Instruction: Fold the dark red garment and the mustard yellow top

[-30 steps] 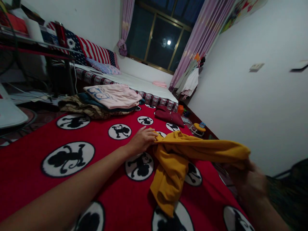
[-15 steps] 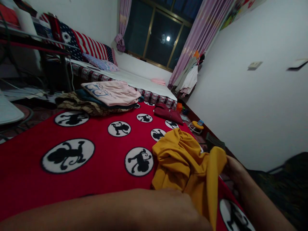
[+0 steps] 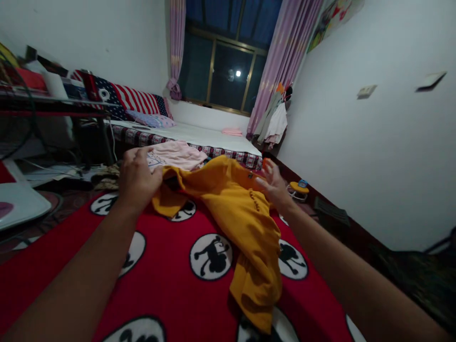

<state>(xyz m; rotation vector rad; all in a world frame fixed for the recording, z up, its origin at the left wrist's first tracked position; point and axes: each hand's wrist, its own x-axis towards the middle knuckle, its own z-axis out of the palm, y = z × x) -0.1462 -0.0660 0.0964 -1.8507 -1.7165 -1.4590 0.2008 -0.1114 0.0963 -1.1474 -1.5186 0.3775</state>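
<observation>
Pink shirt [image 3: 178, 153] centre-left, partly behind the left grip [image 3: 137, 180], can't tell its hold; yellow top [image 3: 235, 204] reaches across to the right grip [image 3: 273, 184], fingers parted.

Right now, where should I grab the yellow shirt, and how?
I'd try its far edge, pinching from both sides: left hand from the left, right hand from the right. That edge of the yellow shirt spans between your hands, while the rest trails toward you over the blanket, so it should probably hang down loosely.
</observation>
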